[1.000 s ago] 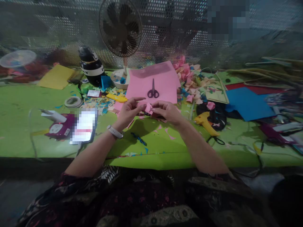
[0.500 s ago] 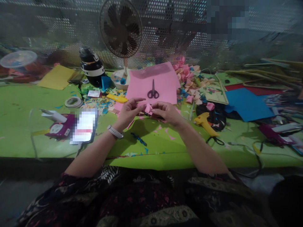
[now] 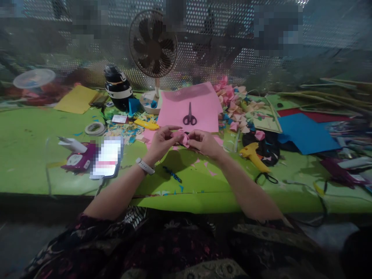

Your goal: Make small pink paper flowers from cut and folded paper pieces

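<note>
Paper (image 3: pixel 185 141), pink, thin and curled into a small folded shape, sits pinched between the fingertips of the left hand (image 3: pixel 161 143) and right hand (image 3: pixel 205 144). Beyond the fingers, dark scissors (image 3: pixel 190 114) lie on a smooth pink sheet (image 3: pixel 173 110); farther right, curled paper pieces (image 3: pixel 229 95) heap up.

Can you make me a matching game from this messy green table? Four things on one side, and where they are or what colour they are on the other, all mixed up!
Things:
1. Scissors
2. Small pink paper
3. Wristband
4. Glue gun

Places and colours:
A. Strapped round the left wrist
B. Yellow
C. Lying on the big pink sheet
D. Held between the left hand and the right hand

Right pairs: 1-C, 2-D, 3-A, 4-B
</note>
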`<state>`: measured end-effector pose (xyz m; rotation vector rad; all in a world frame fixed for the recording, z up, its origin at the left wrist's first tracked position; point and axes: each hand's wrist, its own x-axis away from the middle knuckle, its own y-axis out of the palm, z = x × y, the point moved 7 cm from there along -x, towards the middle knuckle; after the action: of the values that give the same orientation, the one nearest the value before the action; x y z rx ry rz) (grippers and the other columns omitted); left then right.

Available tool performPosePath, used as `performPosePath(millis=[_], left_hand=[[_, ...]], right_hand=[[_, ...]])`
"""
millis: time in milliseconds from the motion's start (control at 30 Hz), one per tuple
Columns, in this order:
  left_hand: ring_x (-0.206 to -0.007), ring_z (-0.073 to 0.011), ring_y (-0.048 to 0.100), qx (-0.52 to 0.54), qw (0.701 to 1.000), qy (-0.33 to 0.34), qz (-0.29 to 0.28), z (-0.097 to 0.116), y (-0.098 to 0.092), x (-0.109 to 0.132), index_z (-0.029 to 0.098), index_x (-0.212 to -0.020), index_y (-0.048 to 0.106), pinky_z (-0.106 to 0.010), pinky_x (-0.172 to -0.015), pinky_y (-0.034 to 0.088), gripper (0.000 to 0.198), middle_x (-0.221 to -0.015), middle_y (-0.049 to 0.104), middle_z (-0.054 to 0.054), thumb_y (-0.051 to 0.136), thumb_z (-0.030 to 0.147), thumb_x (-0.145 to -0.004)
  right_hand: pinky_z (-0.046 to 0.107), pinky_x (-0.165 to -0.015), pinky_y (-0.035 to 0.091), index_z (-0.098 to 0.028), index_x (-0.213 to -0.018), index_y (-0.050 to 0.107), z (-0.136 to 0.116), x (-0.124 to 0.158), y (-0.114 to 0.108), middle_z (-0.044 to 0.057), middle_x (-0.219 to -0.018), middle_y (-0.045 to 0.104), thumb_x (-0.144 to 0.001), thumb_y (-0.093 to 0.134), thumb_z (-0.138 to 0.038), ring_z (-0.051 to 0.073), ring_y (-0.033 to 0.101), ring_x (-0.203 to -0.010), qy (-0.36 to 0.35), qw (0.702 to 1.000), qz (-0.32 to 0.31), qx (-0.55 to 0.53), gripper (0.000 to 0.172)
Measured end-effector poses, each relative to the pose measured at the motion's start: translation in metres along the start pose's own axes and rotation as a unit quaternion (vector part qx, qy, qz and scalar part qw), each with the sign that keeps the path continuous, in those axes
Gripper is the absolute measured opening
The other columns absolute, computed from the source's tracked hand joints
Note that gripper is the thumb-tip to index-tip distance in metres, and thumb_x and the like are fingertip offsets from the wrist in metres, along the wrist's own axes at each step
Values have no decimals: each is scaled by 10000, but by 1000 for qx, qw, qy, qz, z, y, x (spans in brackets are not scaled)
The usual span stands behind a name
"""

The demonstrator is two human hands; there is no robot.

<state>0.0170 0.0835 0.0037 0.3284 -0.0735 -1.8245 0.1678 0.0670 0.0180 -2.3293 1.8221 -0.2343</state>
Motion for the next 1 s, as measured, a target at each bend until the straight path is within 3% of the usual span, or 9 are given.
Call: performPosePath(millis=[133,300,400,567,733,1000], left_hand=[[-648,-112,678,14,999,-35,12,-6,-2,0,132,-1040,693,-249,-668,550,506,-748,748,-26,893,378,-646],[-664,-120,691,26,998,-53,-14,-12,0,1,125,-1053,715,-258,-681,543,502,-785,758,-48,889,381,-657],[-695,-122,698,40,998,-39,-35,-9,3,2,139,-1061,718,-263,-716,552,477,-808,756,-40,885,359,-672],[-749,-126,700,35,995,-3,-92,-5,10,3,190,-1164,680,-258,-737,559,576,-842,727,-7,907,290,-645],[-597,-71,588,-17,998,24,-56,-5,6,2,201,-1156,697,-206,-590,500,575,-717,639,36,915,298,-633],[-616,-93,640,6,997,-32,-67,-8,6,3,155,-1151,685,-241,-655,537,588,-687,664,26,917,288,-627]], right_hand=[[236,-514,383,-185,-786,586,2,-1,-1,-24,-651,605,-722,735,-325,100,511,-562,20,1000,-7,0,214],[215,-492,361,-177,-837,601,1,0,1,-29,-660,609,-710,761,-353,83,511,-547,28,999,-24,-29,270],[208,-462,342,-176,-843,605,2,1,4,-41,-630,599,-699,772,-388,72,489,-505,46,996,-44,-64,306],[197,-429,330,-183,-857,611,2,1,1,-46,-620,617,-684,759,-357,69,492,-481,63,990,-26,-123,286],[200,-436,346,-180,-787,609,1,2,7,-25,-611,644,-692,735,-290,68,501,-481,71,989,-35,-123,193],[211,-418,299,-185,-839,624,-6,5,1,-36,-594,627,-753,696,-351,73,459,-445,41,996,-39,-76,200]])
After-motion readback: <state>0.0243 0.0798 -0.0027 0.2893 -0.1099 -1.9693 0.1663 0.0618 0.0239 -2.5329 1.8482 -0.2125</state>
